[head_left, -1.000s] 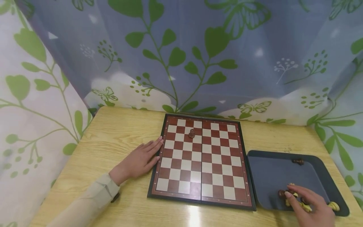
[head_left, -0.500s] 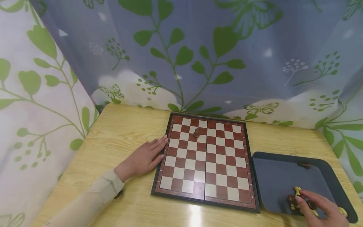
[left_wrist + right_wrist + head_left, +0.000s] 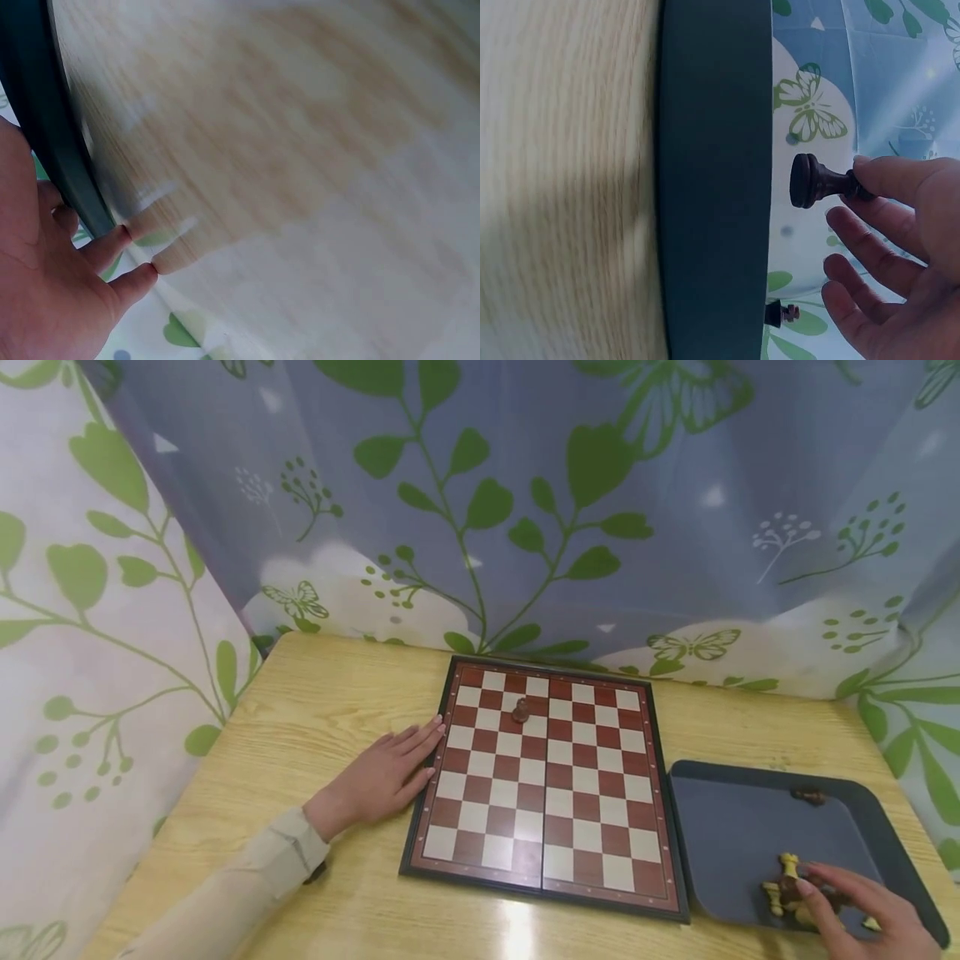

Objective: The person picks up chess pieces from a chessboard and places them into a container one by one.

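My left hand rests on the table with its fingers straight, the tips touching the left edge of a folding chessboard. The same hand shows beside the board's dark side in the left wrist view. A brown chess piece stands on the board's far left part. At the right, my right hand is over the grey tray. Its thumb and index finger pinch a dark chess piece by its narrow end, base outward. Yellow pieces, including a rook, lie by the fingertips, partly hidden.
Another dark piece lies near the tray's far side. The tray's wall stands tall in the right wrist view. The tray adjoins the board's right edge on the wooden table. A patterned cloth hangs behind.
The head view has shifted slightly. My right hand has moved among the pieces in the tray, disturbing them, and now pinches a dark one. My left hand has kept its place.
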`<control>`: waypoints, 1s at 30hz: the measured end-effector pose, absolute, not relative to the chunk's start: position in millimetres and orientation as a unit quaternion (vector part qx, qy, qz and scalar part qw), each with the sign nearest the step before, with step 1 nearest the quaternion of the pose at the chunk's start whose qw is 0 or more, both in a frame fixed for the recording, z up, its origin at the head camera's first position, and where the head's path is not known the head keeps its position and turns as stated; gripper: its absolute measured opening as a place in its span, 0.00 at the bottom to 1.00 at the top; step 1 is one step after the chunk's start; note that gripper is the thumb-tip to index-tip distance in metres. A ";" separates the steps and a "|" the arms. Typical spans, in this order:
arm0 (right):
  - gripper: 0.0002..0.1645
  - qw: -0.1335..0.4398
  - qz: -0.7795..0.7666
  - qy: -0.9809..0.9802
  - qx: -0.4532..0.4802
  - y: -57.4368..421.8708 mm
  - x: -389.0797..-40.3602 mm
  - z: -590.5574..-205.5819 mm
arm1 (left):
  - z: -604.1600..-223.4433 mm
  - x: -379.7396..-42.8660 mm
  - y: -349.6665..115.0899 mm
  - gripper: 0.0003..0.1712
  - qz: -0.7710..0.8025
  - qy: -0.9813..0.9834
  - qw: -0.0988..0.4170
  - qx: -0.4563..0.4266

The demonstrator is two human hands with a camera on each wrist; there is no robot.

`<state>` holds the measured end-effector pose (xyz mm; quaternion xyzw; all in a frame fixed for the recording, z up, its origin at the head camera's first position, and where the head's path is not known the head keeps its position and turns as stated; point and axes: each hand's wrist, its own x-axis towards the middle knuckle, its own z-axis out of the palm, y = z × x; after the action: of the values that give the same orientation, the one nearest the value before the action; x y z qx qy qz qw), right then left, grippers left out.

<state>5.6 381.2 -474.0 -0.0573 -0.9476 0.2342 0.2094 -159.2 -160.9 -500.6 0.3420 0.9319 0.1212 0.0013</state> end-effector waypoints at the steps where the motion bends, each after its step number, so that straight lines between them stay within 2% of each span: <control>1: 0.09 0.208 0.232 -0.948 -0.058 383.5 6.2 -474.1 | -500.9 -158.6 -161.0 0.35 0.121 0.932 0.003 0.342; 6: 0.13 0.186 0.218 -0.953 -0.097 392.8 10.8 -473.2 | -503.0 -157.3 -161.2 0.36 0.120 0.932 0.005 0.341; 13: 0.11 0.236 0.253 -0.925 -0.158 393.0 12.9 -476.4 | -501.2 -159.1 -160.4 0.35 0.124 0.932 0.002 0.339; 21: 0.14 0.212 0.254 -0.929 -0.166 399.4 16.1 -476.0 | -499.9 -159.5 -161.7 0.35 0.117 0.934 0.005 0.337; 30: 0.15 0.268 0.250 -0.907 -0.206 387.4 19.1 -474.5 | -497.7 -157.6 -159.8 0.35 0.129 0.932 0.005 0.338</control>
<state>19.1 387.4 -474.5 -0.2060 -0.9072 0.2503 0.2680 -157.6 -159.8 -497.7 0.3378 0.9323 0.1295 0.0048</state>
